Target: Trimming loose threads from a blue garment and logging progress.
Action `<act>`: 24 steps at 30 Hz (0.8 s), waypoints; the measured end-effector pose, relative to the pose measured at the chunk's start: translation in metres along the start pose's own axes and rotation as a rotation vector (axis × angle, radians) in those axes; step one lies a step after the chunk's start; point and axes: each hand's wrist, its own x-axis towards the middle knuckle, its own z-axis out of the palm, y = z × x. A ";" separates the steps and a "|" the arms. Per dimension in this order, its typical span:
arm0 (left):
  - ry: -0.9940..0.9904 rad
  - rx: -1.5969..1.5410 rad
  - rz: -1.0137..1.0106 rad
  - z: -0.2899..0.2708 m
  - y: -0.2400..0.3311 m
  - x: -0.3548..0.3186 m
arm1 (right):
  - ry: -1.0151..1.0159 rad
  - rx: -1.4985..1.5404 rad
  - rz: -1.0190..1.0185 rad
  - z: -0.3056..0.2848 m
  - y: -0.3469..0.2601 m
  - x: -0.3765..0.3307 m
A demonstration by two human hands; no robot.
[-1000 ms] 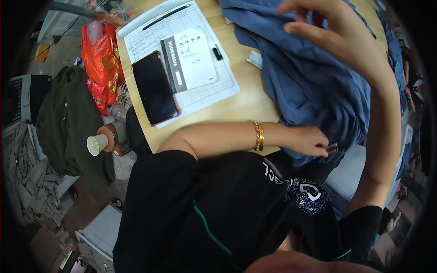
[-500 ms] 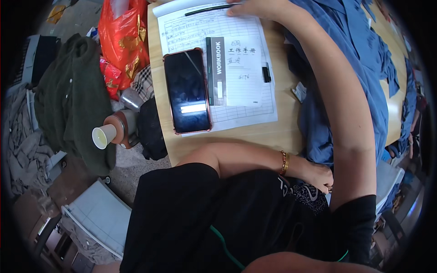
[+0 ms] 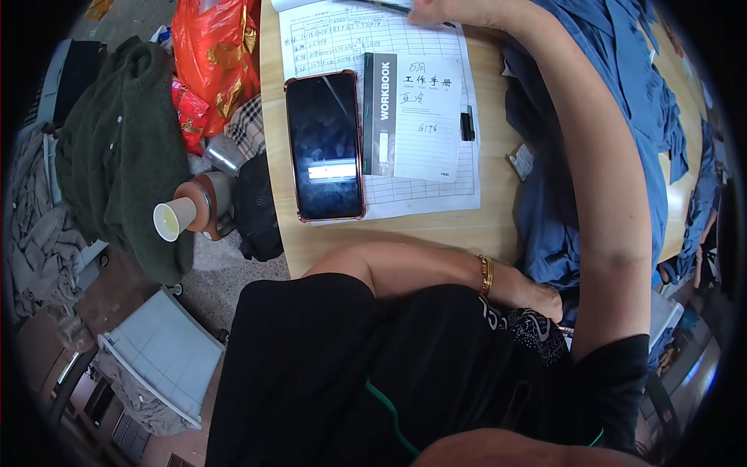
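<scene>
"At the top of the paper, what is the right hand doing?"
"Pinching one end of the pen, beyond the notebook."
"And the left hand?"
"Well apart from it, curled near the blue cloth; I can't tell whether it grips anything."

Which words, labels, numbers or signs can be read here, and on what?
Wording not copied; by place:
White notebook: clear printed title, partly legible handwriting.
Ruled form sheet: handwritten rows and print, too small to read.
Black T-shirt: white letters, partly hidden by folds.
Small tag by blue fabric: any print too small to read.
</scene>
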 end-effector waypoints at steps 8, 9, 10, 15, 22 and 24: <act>0.123 -0.124 0.067 0.017 -0.014 0.011 | 0.478 0.893 -0.673 0.062 -0.004 -0.026; 0.216 -0.186 0.138 0.005 -0.007 0.003 | 0.556 0.404 -0.335 0.073 -0.027 -0.042; 0.300 -0.244 0.219 -0.005 0.002 -0.001 | 0.371 0.292 -0.109 0.066 -0.053 -0.058; 0.205 -0.257 0.138 -0.015 0.017 -0.017 | 0.530 0.159 -0.380 0.125 -0.049 -0.072; 0.178 -0.381 0.014 -0.026 0.031 -0.044 | 0.662 0.798 -0.218 0.082 -0.044 -0.063; 0.177 -0.417 -0.026 -0.033 0.028 -0.049 | 0.559 1.013 -0.139 0.069 -0.054 -0.062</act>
